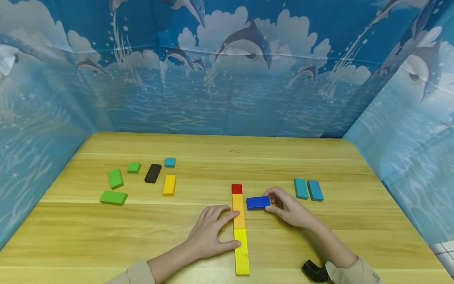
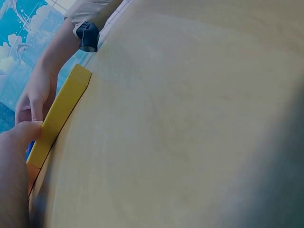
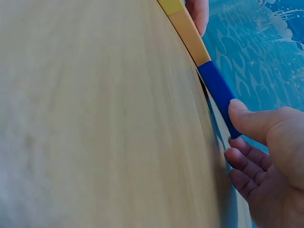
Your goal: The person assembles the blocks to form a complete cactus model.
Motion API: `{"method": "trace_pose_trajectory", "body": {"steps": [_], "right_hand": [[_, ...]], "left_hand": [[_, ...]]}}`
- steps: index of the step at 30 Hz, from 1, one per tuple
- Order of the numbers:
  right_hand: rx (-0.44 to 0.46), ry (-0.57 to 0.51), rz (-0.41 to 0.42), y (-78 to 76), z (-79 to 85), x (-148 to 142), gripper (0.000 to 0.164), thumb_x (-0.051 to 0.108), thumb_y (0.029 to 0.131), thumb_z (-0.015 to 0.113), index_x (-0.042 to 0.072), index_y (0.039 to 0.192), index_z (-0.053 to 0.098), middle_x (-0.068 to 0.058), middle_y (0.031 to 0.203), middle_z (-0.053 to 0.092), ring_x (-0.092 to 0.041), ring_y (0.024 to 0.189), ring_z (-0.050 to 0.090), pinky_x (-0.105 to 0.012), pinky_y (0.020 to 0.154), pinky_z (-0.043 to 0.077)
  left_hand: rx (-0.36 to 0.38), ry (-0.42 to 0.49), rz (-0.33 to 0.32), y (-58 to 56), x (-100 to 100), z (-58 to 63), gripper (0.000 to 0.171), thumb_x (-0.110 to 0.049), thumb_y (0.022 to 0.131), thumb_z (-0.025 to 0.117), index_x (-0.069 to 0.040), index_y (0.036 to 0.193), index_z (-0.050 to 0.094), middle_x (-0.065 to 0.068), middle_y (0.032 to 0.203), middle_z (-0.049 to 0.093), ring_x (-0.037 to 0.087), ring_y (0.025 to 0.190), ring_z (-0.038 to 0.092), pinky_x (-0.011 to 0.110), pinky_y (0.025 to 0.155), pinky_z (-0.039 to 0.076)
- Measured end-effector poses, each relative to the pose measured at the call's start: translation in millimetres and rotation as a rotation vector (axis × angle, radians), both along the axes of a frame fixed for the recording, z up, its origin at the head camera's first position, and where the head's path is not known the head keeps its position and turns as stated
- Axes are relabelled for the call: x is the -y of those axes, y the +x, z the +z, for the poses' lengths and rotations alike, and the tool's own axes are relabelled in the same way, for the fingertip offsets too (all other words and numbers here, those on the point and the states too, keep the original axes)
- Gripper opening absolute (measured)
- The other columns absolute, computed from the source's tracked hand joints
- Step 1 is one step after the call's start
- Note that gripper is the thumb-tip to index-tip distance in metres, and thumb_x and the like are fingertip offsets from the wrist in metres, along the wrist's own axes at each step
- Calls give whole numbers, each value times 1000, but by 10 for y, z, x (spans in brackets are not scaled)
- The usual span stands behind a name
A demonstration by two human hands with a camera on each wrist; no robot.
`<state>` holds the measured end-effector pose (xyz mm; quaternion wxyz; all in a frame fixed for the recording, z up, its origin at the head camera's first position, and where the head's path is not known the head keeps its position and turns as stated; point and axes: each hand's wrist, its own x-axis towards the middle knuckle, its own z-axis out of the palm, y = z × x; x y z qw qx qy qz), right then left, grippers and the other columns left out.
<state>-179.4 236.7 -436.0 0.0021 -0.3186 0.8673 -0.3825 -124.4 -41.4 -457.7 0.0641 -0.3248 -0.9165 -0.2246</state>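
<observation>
In the head view a straight column of blocks runs away from the near side: a long yellow block, an orange block and a small red block at the far end. My left hand lies along its left side, index fingertip on the orange block and thumb tip on the yellow one, fingers spread. To the right of the column, my right hand pinches the right end of a dark blue block between thumb and fingers. The right wrist view shows its thumb on the blue block's end.
Two teal blocks lie right of my right hand. On the far left are several green blocks, a black block, an orange-yellow block and a small light-blue block. Dolphin-print cloth walls the wooden table.
</observation>
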Motion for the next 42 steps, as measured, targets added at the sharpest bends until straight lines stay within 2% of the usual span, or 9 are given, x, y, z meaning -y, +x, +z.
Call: {"method": "trace_pose_trajectory", "body": {"steps": [9, 15, 21, 32, 42], "right_hand": [[56, 31, -30, -1, -24, 56, 25, 14, 87, 62, 8, 109, 52, 1, 91, 49, -12, 78, 44, -22, 63, 40], [57, 52, -24, 10, -2, 82, 27, 14, 85, 65, 10, 109, 52, 4, 91, 47, -13, 79, 44, -19, 65, 40], [65, 61, -11, 17, 6, 94, 28, 16, 84, 66, 12, 108, 52, 4, 91, 47, -13, 79, 44, -20, 65, 40], [69, 88, 13, 9, 9, 64, 29, 19, 85, 66, 12, 109, 51, 5, 92, 48, -13, 81, 45, -21, 67, 41], [50, 85, 15, 19, 17, 76, 29, 18, 84, 67, 12, 108, 52, 5, 92, 48, -12, 80, 44, -21, 66, 41]], "left_hand": [[4, -14, -6, -5, 1, 12, 69, -68, 80, 45, -26, 135, 44, -2, 130, 43, 18, 118, 37, 42, 102, 26], [-12, -18, -10, -8, 0, 9, 69, -68, 81, 44, -26, 135, 44, -3, 130, 45, 18, 117, 37, 42, 101, 26], [24, -20, -7, -9, 2, 20, 69, -68, 80, 45, -26, 136, 43, -4, 132, 44, 18, 119, 37, 43, 103, 25], [-12, -17, -13, -12, 3, 0, 69, -68, 81, 44, -26, 136, 43, -4, 131, 45, 18, 118, 37, 42, 102, 26], [2, -15, -11, -9, 3, 10, 70, -68, 80, 45, -26, 136, 43, -3, 132, 44, 18, 120, 36, 42, 103, 25]]}}
